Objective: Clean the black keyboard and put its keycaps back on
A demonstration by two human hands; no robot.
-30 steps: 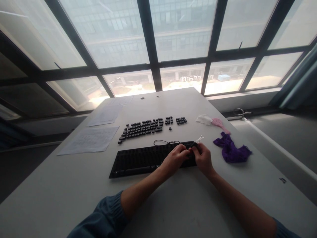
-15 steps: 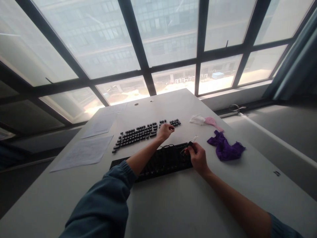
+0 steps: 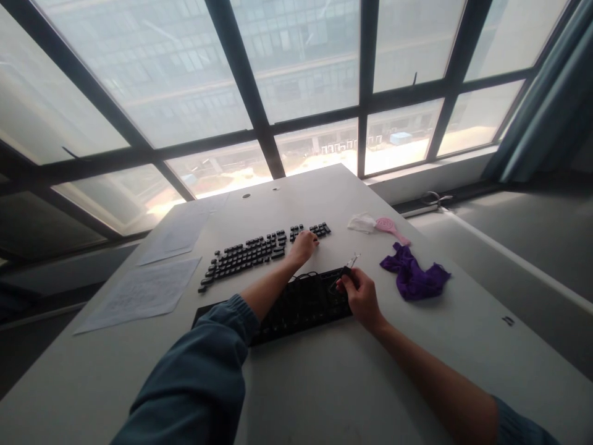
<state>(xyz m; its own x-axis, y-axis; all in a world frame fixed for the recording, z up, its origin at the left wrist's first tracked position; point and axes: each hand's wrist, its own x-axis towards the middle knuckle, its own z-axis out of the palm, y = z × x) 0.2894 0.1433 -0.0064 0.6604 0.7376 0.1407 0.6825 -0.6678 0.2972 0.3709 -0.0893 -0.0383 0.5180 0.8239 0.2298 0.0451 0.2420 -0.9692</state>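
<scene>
Several loose black keycaps (image 3: 248, 256) lie in keyboard-like rows on the white table. My left hand (image 3: 303, 246) is down at the right part of these rows, its fingers pinched at what looks like a small dark keycap, mostly hidden by the fingers. My right hand (image 3: 362, 296) is closed around a keycap puller (image 3: 345, 272) with a dark handle and thin wire ends pointing up and away. It is held over the right end of the black keyboard (image 3: 296, 318). My left forearm covers part of the keyboard, and a black cable (image 3: 306, 275) lies along its far edge.
Right of the keycaps lie a white crumpled tissue or cloth (image 3: 362, 223), a pink round-headed object with a handle (image 3: 386, 226) and a purple cloth (image 3: 419, 278). Paper sheets (image 3: 143, 293) lie left. Small dark pieces (image 3: 508, 321) sit near the right table edge; windows stand behind.
My left hand has lowered slightly toward the right-hand keycaps. My right hand still holds the puller, now tilted more upright. The whole view has shifted a little.
</scene>
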